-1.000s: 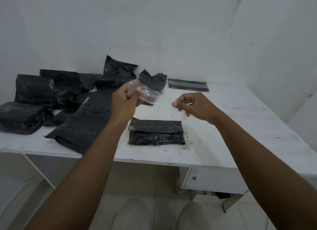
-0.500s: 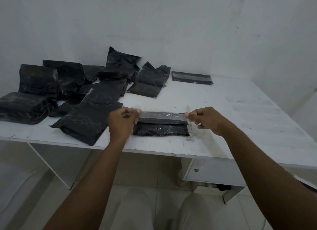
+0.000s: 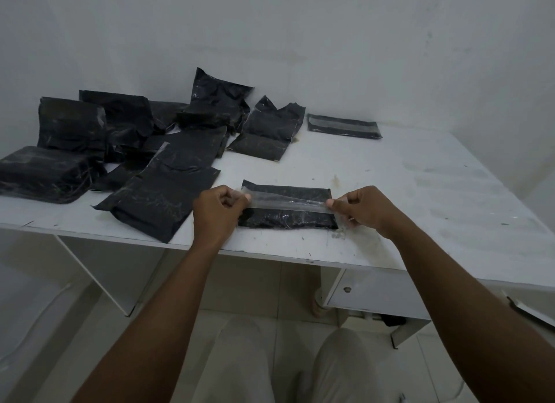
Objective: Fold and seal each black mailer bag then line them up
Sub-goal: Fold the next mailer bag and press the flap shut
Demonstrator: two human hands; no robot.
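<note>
A white table (image 3: 420,192) fills the middle of the frame, its top scuffed and stained, with white walls behind it. Across the upper left and centre left of the frame lies a loose heap of black mailer bags (image 3: 120,138); some are propped up, some overlap, and the nearest bag (image 3: 162,201) lies flat with a corner reaching the table's front edge. Below the tabletop at lower right hangs a white drawer front (image 3: 375,294).

At the centre of the frame, close to the front edge, 1 folded black mailer bag (image 3: 288,220) lies flat with its long side running left to right. Well apart from it, at upper centre right near the wall, 1 taped bag (image 3: 344,126) lies alone.

The left hand (image 3: 214,213) sits at the folded bag's left end and the right hand (image 3: 360,208) at its right end. Each is curled and pinches 1 end of a clear tape strip (image 3: 288,203), stretched taut across the bag's full width. Whether the strip touches the bag cannot be told.
</note>
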